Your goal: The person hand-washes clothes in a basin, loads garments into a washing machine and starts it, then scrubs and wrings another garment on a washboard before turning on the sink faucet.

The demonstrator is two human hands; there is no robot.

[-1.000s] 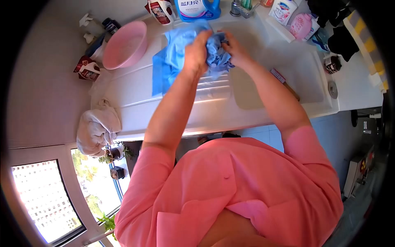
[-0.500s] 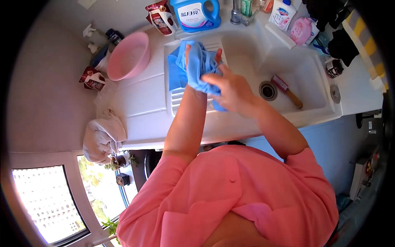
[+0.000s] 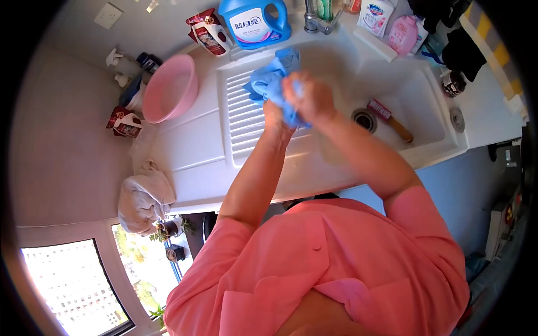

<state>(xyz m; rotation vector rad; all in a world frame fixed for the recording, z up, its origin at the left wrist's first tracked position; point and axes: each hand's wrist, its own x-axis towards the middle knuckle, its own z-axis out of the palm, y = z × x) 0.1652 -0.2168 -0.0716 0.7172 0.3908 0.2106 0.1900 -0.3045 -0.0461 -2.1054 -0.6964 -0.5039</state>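
A blue cloth [image 3: 269, 80] is bunched up above the ribbed washboard part [image 3: 240, 120] of the white sink. My left hand [image 3: 274, 116] is mostly covered by the cloth, with its fingers hidden beneath the folds and the wrist showing below. Wrapped round the right side of the same cloth, my right hand [image 3: 309, 96] is closed in a fist, slightly blurred. One end of the cloth hangs down between the two hands.
A brush [image 3: 390, 120] lies in the sink basin [image 3: 431, 106] beside the drain [image 3: 365, 120]. Behind stand a blue detergent jug [image 3: 255, 23], a red pouch [image 3: 209, 32] and the faucet [image 3: 319, 23]. Left are a pink basin [image 3: 170, 89] and a beige towel [image 3: 147, 197].
My right hand has closed on the cloth and moved up. The cloth is bunched tighter, uncovering more of the washboard. The view has shifted slightly.
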